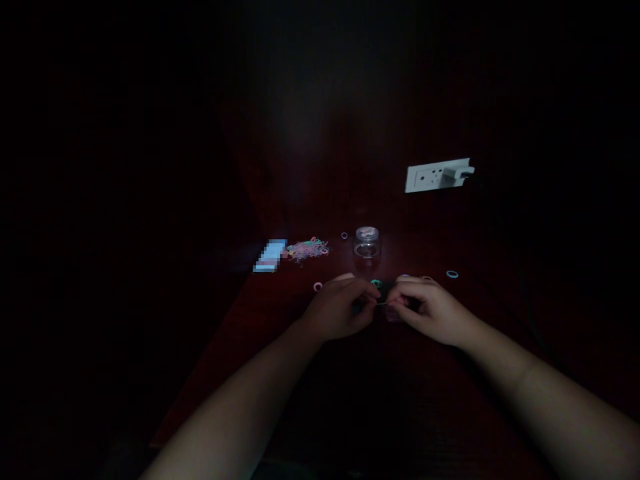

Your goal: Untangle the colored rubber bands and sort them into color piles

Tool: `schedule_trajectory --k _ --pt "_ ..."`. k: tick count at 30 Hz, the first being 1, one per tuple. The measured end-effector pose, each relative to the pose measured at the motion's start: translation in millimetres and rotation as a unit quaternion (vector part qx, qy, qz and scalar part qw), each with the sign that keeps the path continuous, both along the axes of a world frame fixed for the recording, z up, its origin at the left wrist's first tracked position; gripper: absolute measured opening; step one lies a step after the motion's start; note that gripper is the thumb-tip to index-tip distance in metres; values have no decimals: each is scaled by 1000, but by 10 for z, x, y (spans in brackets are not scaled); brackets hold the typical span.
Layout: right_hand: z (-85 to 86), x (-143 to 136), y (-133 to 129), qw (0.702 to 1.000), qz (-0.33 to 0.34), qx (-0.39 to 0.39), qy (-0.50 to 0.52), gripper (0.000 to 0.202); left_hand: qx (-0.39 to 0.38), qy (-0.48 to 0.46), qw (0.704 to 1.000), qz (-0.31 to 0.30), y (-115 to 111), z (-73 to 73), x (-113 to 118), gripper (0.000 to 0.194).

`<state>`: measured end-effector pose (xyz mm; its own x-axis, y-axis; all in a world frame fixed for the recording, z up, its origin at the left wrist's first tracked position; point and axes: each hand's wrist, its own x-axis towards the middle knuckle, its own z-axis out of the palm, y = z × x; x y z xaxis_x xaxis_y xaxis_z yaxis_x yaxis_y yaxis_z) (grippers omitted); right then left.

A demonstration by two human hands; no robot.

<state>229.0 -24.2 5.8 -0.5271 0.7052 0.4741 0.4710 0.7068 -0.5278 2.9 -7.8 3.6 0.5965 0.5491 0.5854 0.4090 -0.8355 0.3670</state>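
Note:
My left hand and my right hand meet over the dark red table, fingertips pinched. A thin pale elastic band stretches across the small gap between them, held at both ends. Under the right fingers is a purplish-pink thing, mostly hidden, whose kind I cannot make out. Just beyond the fingers lies a green hair tie. A pink hair tie rests to the left of my left hand, and a blue hair tie lies to the right, beyond my right hand.
Farther back stands a clear lidded jar. Left of it are a small ring-shaped tie, a heap of colourful elastic bands and a glowing phone-like screen. A wall socket holds a white plug; its dark cable runs down on the right.

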Motion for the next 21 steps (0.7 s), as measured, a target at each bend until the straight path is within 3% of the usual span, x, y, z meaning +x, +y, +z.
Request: schedule_trajectory --k 6,10,14,18,21 --pt "-14 -1 8 1000 15 7 -3 12 -11 15 1000 -1 -19 60 -22 19" --pt "-5 26 12 1000 -16 8 1 16 -28 29 999 11 89 137 -240 18" --pt "-10 68 26 999 -34 8 17 14 -168 49 984 43 294 161 -590 17" --pt "-45 88 47 999 -30 -9 18 15 -331 76 937 82 431 117 -854 18" --pt "-64 92 52 999 -34 -19 18 17 -399 91 908 86 450 102 -917 18"
